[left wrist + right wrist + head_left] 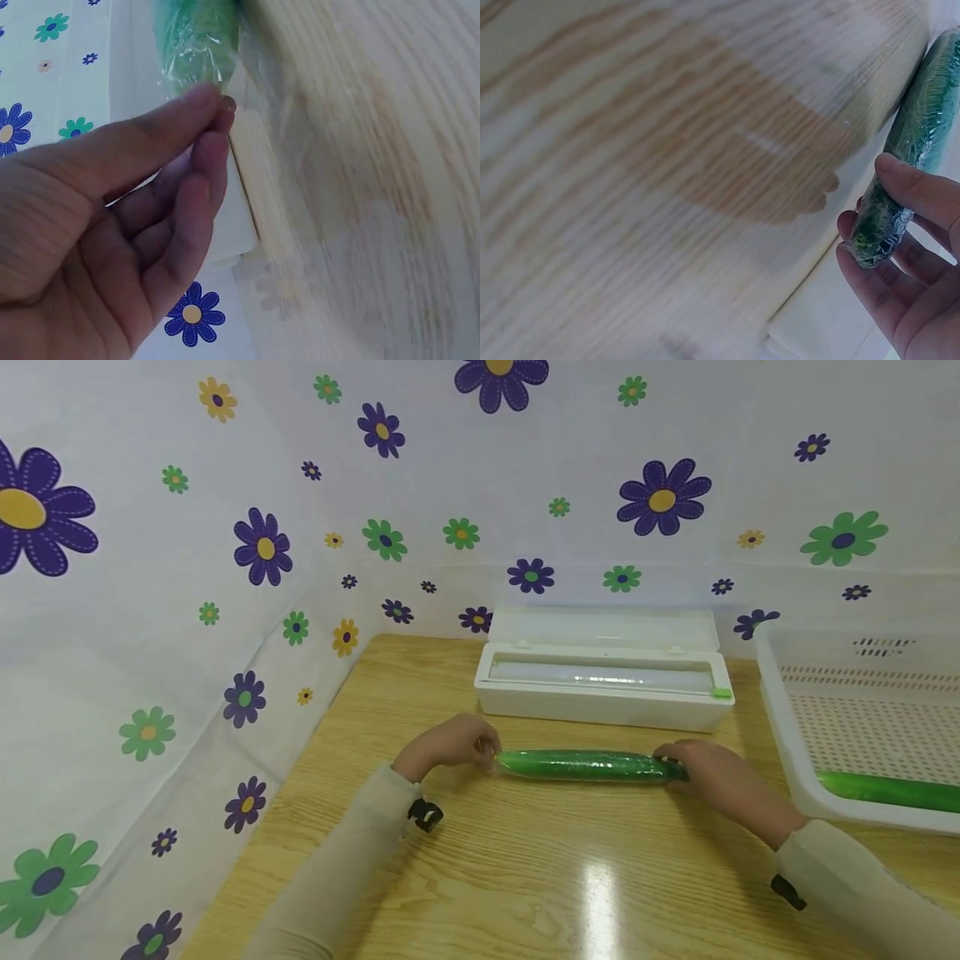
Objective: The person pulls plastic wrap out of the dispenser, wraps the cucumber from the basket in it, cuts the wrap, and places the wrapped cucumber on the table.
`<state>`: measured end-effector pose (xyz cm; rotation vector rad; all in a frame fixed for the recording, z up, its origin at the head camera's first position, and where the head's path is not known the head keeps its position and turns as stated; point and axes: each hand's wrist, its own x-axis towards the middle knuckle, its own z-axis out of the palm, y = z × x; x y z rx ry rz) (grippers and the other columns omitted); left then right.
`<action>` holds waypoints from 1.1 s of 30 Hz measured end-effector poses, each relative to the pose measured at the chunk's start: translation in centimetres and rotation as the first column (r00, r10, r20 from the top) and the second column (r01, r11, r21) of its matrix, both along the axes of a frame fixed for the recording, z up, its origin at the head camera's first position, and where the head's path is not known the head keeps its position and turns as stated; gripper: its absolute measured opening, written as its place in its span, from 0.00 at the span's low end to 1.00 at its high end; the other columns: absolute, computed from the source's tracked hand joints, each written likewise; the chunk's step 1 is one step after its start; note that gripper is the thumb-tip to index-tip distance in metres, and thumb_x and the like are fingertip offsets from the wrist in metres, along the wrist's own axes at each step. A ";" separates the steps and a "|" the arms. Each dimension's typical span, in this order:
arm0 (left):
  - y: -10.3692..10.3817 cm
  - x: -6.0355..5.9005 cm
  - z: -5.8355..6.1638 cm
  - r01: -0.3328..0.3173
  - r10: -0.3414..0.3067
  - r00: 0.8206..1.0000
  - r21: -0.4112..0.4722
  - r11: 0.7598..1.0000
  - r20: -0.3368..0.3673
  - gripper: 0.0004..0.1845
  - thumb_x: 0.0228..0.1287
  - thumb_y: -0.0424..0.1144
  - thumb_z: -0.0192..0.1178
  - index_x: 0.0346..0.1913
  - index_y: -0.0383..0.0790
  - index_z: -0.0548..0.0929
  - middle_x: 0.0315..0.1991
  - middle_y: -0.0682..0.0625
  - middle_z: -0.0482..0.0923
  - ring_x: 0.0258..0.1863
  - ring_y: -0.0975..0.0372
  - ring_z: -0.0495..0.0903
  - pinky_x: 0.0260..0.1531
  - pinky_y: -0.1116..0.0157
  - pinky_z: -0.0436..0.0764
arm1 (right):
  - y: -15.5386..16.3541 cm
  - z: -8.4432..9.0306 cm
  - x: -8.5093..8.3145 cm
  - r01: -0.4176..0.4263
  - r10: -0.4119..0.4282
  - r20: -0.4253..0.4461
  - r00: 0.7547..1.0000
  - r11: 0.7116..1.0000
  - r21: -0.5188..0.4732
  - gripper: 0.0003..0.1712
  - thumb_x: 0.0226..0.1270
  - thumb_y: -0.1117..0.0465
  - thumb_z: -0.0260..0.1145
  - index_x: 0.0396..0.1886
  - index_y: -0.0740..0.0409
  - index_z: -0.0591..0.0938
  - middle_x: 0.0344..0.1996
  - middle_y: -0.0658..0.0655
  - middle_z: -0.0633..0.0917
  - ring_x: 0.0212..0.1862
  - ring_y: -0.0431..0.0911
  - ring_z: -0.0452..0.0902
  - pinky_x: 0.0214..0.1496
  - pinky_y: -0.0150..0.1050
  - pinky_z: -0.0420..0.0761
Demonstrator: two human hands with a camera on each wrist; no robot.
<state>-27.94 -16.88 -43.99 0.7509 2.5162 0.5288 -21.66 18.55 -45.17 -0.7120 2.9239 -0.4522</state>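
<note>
A green cucumber wrapped in clear plastic film lies level between my two hands, in front of the white film box. My left hand pinches the film at its paler left end; in the left wrist view the thumb and fingertips meet just past the cucumber's tip. At the darker end, my right hand grips the cucumber. The right wrist view has the thumb on one side of the wrapped cucumber and the fingers on the other, with crinkled film around the end.
The white box stands at the back with its lid up, a roll of cling film inside and a green slider at its right. To the right, a white perforated basket holds another green cucumber. Flower-patterned sheeting borders the wooden table.
</note>
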 end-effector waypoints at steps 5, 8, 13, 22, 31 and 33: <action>0.3 -0.2 0.3 -0.023 0.020 0.997 -0.045 0.999 -0.071 0.04 0.54 0.37 0.67 0.33 0.42 0.88 0.32 0.53 0.86 0.28 0.68 0.77 0.33 0.71 0.78 | 0.1 -0.1 0.0 -0.012 0.012 -0.019 1.000 1.000 0.000 0.21 0.48 0.65 0.74 0.45 0.63 0.82 0.40 0.60 0.86 0.42 0.54 0.82 0.44 0.50 0.81; 0.3 -0.2 0.2 -0.032 0.029 0.997 -0.050 0.998 -0.068 0.04 0.56 0.38 0.65 0.32 0.44 0.88 0.32 0.53 0.87 0.29 0.69 0.79 0.34 0.71 0.79 | 0.1 0.0 0.0 -0.016 0.016 -0.025 1.000 1.000 0.011 0.21 0.48 0.65 0.73 0.45 0.64 0.82 0.40 0.61 0.86 0.42 0.54 0.82 0.44 0.49 0.81; 0.2 0.0 -0.3 -0.017 0.009 0.996 -0.093 0.996 -0.087 0.07 0.61 0.38 0.61 0.36 0.46 0.88 0.35 0.54 0.86 0.33 0.67 0.80 0.42 0.67 0.80 | 0.0 0.3 0.2 -0.020 0.021 -0.010 1.000 0.999 0.032 0.21 0.50 0.65 0.73 0.46 0.65 0.81 0.40 0.62 0.86 0.42 0.54 0.82 0.44 0.49 0.81; 0.2 1.1 -0.6 0.023 -0.048 0.984 -0.145 0.989 -0.171 0.11 0.69 0.36 0.52 0.41 0.43 0.86 0.40 0.51 0.85 0.40 0.61 0.81 0.46 0.61 0.80 | -0.1 0.1 0.4 -0.030 0.030 -0.009 0.999 0.998 0.058 0.20 0.51 0.65 0.72 0.46 0.66 0.81 0.36 0.59 0.85 0.38 0.51 0.82 0.42 0.46 0.81; 0.2 0.9 -0.4 -0.044 0.055 0.988 0.079 0.996 -0.141 0.11 0.68 0.36 0.54 0.48 0.38 0.82 0.44 0.48 0.83 0.45 0.61 0.80 0.48 0.63 0.79 | -0.2 0.0 0.3 -0.016 0.017 -0.006 1.000 0.997 0.073 0.20 0.51 0.65 0.72 0.46 0.65 0.81 0.35 0.59 0.85 0.38 0.50 0.82 0.41 0.46 0.81; 0.2 0.7 -0.3 -0.036 0.052 0.986 0.107 0.994 -0.158 0.07 0.65 0.36 0.58 0.42 0.41 0.84 0.39 0.51 0.84 0.39 0.64 0.80 0.43 0.66 0.80 | -0.3 0.2 0.4 -0.020 0.020 -0.011 1.000 0.997 0.075 0.21 0.51 0.65 0.72 0.46 0.66 0.81 0.35 0.59 0.85 0.38 0.50 0.82 0.41 0.46 0.81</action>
